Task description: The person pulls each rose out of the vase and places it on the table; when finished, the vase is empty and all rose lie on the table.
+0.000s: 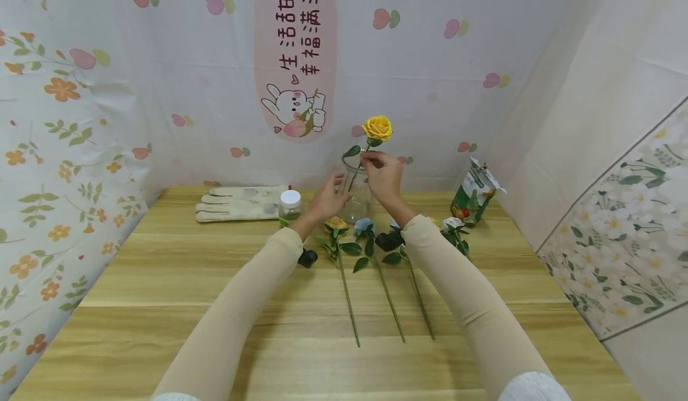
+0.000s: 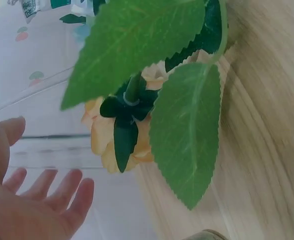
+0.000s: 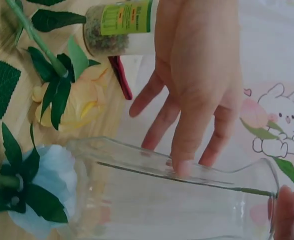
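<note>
A clear glass vase (image 1: 356, 208) stands near the back of the table. My right hand (image 1: 386, 180) pinches the stem of a yellow rose (image 1: 378, 128) at the vase's mouth. The bloom is above the rim, and the stem runs down inside the glass, as the right wrist view shows. At the vase's left side is my left hand (image 1: 325, 201), its fingers spread and fairly straight. In the right wrist view, the thumb of this left hand (image 3: 202, 75) is at the glass; firm contact cannot be told.
In front of the vase lie an orange-yellow rose (image 1: 337, 223), a pale blue rose (image 1: 363, 226) and other stems, with a white rose (image 1: 452, 223) farther right. A white-lidded jar (image 1: 290, 201) and pale gloves (image 1: 239, 204) are left; a printed pouch (image 1: 475, 193) stands right.
</note>
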The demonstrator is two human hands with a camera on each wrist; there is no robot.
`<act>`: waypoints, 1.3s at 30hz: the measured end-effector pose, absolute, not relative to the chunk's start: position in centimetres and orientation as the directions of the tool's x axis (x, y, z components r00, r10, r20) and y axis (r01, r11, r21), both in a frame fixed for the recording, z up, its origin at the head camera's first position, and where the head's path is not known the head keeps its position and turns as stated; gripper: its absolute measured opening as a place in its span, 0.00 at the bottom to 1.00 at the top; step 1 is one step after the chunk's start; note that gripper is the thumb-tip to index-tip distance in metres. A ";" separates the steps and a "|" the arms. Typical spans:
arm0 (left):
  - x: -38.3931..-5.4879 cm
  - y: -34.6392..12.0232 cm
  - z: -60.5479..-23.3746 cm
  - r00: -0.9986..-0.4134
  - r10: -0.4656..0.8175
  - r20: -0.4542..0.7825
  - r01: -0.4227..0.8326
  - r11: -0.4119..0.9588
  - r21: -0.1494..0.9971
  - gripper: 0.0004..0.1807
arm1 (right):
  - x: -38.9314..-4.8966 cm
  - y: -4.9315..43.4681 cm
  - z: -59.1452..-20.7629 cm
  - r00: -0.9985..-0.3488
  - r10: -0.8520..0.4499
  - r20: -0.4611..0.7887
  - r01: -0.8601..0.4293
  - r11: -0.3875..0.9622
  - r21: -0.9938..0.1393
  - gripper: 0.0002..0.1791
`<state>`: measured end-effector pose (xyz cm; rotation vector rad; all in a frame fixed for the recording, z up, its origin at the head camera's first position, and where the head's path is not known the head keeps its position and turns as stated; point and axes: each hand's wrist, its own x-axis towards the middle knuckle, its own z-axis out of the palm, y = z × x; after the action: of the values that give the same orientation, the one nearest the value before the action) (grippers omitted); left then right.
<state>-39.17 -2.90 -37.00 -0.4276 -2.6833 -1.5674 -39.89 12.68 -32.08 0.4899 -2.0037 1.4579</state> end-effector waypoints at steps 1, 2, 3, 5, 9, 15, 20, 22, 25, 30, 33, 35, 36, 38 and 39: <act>-39.2 -2.8 -37.0 -0.965 0.219 0.144 0.234 0.471 0.851 0.34 | -39.9 12.7 -32.1 -0.751 0.069 0.656 -0.611 0.305 -0.731 0.08; -39.2 -2.8 -37.0 -0.967 0.209 0.145 0.230 0.476 0.849 0.34 | -39.8 12.6 -32.1 -0.752 0.084 0.654 -0.610 0.286 -0.739 0.08; -39.1 -2.7 -37.1 -0.969 0.200 0.145 0.226 0.479 0.849 0.34 | -39.8 12.7 -32.2 -0.751 0.098 0.653 -0.611 0.270 -0.744 0.08; -39.1 -2.6 -37.1 -0.971 0.188 0.146 0.221 0.489 0.844 0.34 | -39.8 12.7 -32.2 -0.751 0.130 0.647 -0.611 0.234 -0.756 0.08; -39.1 -2.4 -37.3 -0.972 0.176 0.154 0.223 0.495 0.839 0.34 | -39.6 13.1 -32.1 -0.759 0.190 0.623 -0.606 0.144 -0.782 0.10; -39.1 -2.4 -37.4 -0.973 0.163 0.162 0.224 0.512 0.829 0.34 | -39.0 13.9 -31.3 -0.777 0.216 0.592 -0.592 0.074 -0.803 0.11; -39.0 -2.5 -37.3 -0.971 0.174 0.166 0.233 0.511 0.827 0.34 | -38.2 14.4 -30.1 -0.776 0.243 0.583 -0.591 0.043 -0.805 0.11; -38.9 -2.5 -37.3 -0.970 0.180 0.165 0.235 0.512 0.826 0.34 | -38.3 14.8 -29.8 -0.778 0.254 0.575 -0.592 0.010 -0.806 0.11; -38.9 -2.6 -37.3 -0.967 0.188 0.172 0.246 0.512 0.823 0.34 | -38.6 15.3 -29.5 -0.770 0.283 0.573 -0.604 -0.031 -0.796 0.11; -39.0 -2.5 -37.3 -0.963 0.202 0.179 0.259 0.503 0.825 0.35 | -38.7 16.2 -29.0 -0.741 0.331 0.585 -0.640 -0.082 -0.764 0.07; -39.1 -2.5 -37.4 -0.964 0.202 0.174 0.255 0.505 0.825 0.35 | -38.6 16.9 -28.7 -0.730 0.351 0.587 -0.652 -0.100 -0.751 0.07; -39.1 -2.5 -37.4 -0.965 0.200 0.171 0.251 0.508 0.824 0.34 | -38.4 17.3 -28.4 -0.724 0.362 0.587 -0.657 -0.106 -0.746 0.08; -39.1 -2.5 -37.3 -0.965 0.199 0.169 0.249 0.510 0.823 0.34 | -38.3 17.6 -28.3 -0.726 0.366 0.581 -0.656 -0.118 -0.745 0.08; -39.1 -2.5 -37.3 -0.967 0.197 0.163 0.243 0.512 0.824 0.33 | -38.1 18.1 -27.9 -0.729 0.377 0.572 -0.653 -0.132 -0.745 0.07; -39.1 -2.5 -37.2 -0.968 0.197 0.158 0.239 0.513 0.824 0.33 | -38.0 18.3 -27.7 -0.731 0.383 0.565 -0.651 -0.143 -0.746 0.07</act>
<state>-39.10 -2.52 -37.22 -0.3890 -2.6946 -1.4780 -38.03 18.34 -27.71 0.3127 -1.4421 1.9362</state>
